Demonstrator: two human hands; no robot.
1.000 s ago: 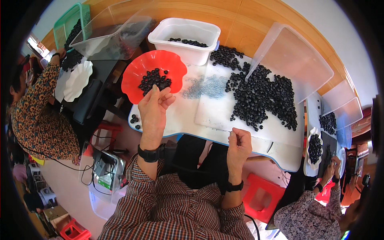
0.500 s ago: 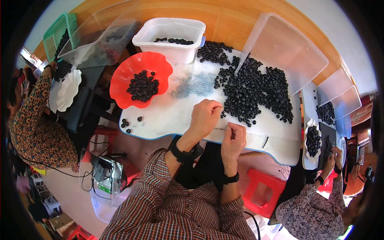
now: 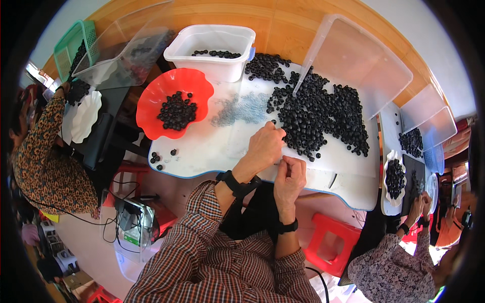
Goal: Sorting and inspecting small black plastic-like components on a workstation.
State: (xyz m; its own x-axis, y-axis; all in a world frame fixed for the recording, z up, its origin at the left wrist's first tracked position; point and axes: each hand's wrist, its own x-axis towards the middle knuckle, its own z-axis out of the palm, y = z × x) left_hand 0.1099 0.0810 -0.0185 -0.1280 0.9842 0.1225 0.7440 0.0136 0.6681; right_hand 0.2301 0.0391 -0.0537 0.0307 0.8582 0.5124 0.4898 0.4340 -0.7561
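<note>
the step in hand looks like picking at the near left edge of a heap of small black ring-shaped pieces [image 3: 310, 118], spread over the right half of the white worktop [image 3: 202, 154]. the person's left hand [image 3: 265, 146] reaches across to that edge, its fingers bent and pointing toward the heap; a single black piece [image 3: 273, 121] shows at its far side, whether touched or just beside it i cannot tell. nor can i tell whether those fingers pinch anything. the right hand [image 3: 290, 179] is close by, over the worktop's front edge, thumb and bent forefinger drawn near each other; whether they meet, or grip something tiny, is too small to make out. as i judge it, the next move calls for a light, exact fingertip grip, since the pieces are small and crowd against one another.

as for containers, the red scalloped bowl [image 3: 196, 81], left of the pale blue scatter of tiny bits [image 3: 242, 108], holds a modest mound of the same black pieces. behind it the white plastic tub [image 3: 202, 70] has some across its bottom. a clear plastic bin [image 3: 361, 65] stands tilted behind the heap. a few loose pieces [image 3: 153, 160] lie at the worktop's left front corner. on the neighbouring worktop to the right, a white scalloped dish [image 3: 392, 155] is well filled with black pieces.
</note>
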